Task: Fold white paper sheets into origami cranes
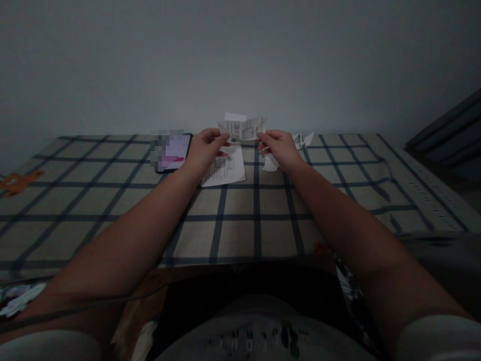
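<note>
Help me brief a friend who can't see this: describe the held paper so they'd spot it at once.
Start at the checked cloth by the wall. Near its far edge, the left hand and right hand hold the paper between them. Unlike the sheet lying below, it is held up, and its top edge dips in the middle.

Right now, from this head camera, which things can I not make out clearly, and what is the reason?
All in the head view:
Folded paper: its print is too small and dim to read.
Printed sheet: partly hidden by the left hand.
Device with a lit screen: left part masked by pixel blocks.
Orange thing: blurred, cut off by the left edge.
Small white paper: partly hidden by the right hand.
</note>
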